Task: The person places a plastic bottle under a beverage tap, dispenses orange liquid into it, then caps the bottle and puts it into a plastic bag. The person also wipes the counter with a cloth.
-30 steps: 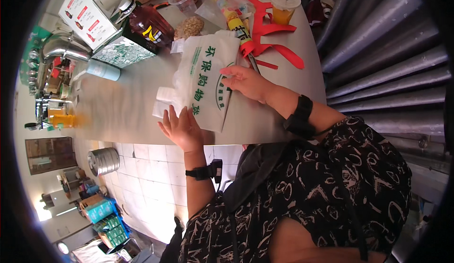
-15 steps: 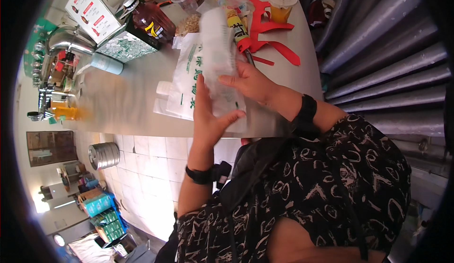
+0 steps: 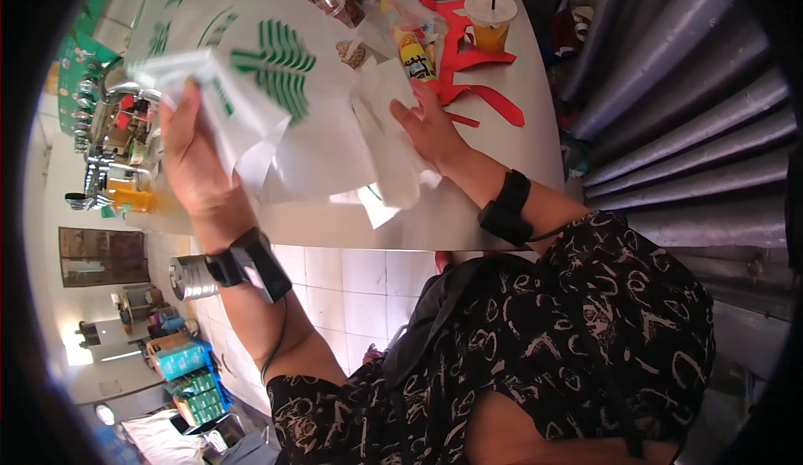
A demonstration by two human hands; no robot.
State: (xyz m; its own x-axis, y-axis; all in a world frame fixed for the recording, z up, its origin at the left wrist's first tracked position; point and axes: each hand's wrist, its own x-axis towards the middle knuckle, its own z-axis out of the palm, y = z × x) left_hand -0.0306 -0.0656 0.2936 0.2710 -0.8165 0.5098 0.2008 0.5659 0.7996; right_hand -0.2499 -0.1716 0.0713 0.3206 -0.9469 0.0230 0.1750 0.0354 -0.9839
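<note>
A white plastic shopping bag (image 3: 335, 135) with green print is spread wide over the near part of the table. At its left side, my left hand (image 3: 196, 155) is closed on a folded edge, thumb up. My right hand (image 3: 428, 126) is at the bag's right side, gripping the crumpled plastic between thumb and fingers. The bag hangs raised and slanted, its upper left part reaching toward the far left. Its lower edge droops near the table's front edge. Most of what lies behind the bag is hidden by it.
On the table (image 3: 523, 160), a lidded cup of orange drink (image 3: 491, 20) with a black straw stands at the far right. Red strips (image 3: 485, 59) and a yellow snack packet (image 3: 414, 55) lie beside it. A metal keg (image 3: 191, 277) stands on the floor; grey corrugated sheeting (image 3: 694, 89) rises at right.
The white bag has gone from bunched and narrow to spread wide. My left hand has moved far left, taking hold of its edge; my right hand has moved little. The bag now covers the bottle and display box.
</note>
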